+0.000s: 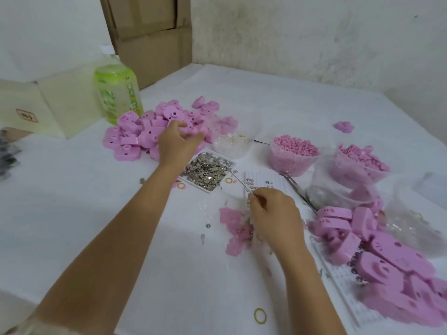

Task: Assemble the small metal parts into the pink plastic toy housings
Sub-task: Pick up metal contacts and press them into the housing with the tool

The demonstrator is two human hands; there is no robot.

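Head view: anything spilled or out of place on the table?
Yes. A few metal parts lie loose outside their tray, and one pink housing sits alone, far from the others.

The only camera sits on the person's head and looks forward and down, close over the white table [79, 194], toward the wall [290, 32].

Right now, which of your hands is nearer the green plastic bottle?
Left. The left hand reaches into the pink plastic housing pile beside the green plastic bottle; the right hand is much farther, nearer the body, pinching a thin metal rod.
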